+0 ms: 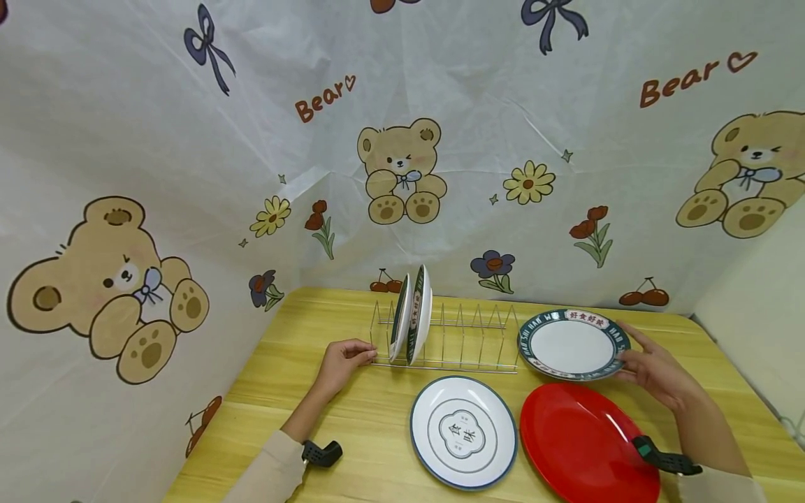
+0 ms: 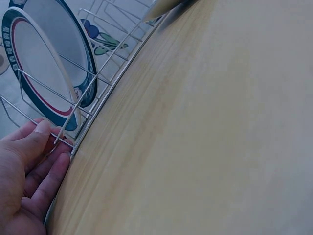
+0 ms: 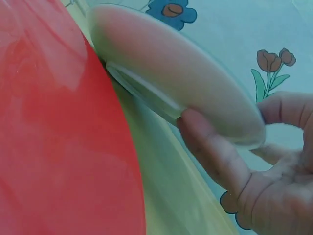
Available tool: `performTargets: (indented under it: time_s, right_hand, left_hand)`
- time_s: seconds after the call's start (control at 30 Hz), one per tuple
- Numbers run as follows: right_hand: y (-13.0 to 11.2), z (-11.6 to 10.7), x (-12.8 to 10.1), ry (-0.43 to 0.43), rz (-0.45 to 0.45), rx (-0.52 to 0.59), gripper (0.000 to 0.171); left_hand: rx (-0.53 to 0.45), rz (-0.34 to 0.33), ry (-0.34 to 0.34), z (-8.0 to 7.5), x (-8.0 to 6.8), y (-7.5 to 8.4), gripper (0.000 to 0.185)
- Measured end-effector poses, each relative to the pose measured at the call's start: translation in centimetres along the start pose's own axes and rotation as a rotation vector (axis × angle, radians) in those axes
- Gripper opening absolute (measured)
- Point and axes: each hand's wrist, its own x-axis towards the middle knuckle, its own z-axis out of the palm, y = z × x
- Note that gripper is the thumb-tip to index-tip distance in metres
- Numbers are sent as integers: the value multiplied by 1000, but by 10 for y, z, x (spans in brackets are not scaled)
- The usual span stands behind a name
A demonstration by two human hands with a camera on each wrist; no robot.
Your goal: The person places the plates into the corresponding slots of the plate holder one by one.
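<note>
My right hand (image 1: 654, 367) pinches the rimmed plate (image 1: 572, 344) by its edge, lifted clear of the table (image 1: 352, 419); my left hand (image 1: 344, 360), fingers loosely extended, steadies the rack (image 1: 465, 335). I judge tilting upright before slotting works best.

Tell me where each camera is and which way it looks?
Head: sits on the person's head, looks forward and down at the table; both hands and sleeves show.
Left wrist: sits low by the left hand, looks along the tabletop at the wire rack; fingers show.
Right wrist: sits below the right hand, looks up at the held plate; thumb and fingers show.
Shared: the red plate shows in head and right wrist views.
</note>
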Motion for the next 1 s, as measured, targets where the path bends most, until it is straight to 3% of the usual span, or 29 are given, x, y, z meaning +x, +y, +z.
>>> performTargets:
  time_s: [0.23,0.6,1.0]
  right_hand:
    - [-3,6,-4,-67,-123,136,71]
    - [-23,20,-4,-3,-207,56,70]
    - [-44,40,-11,-63,-267,130,69]
  left_hand:
    - [-10,13,-19,1,0,1,15]
    - [-16,15,-3,0,-2,3,15]
    - [-28,-2,-10,-1,-1,-4,16]
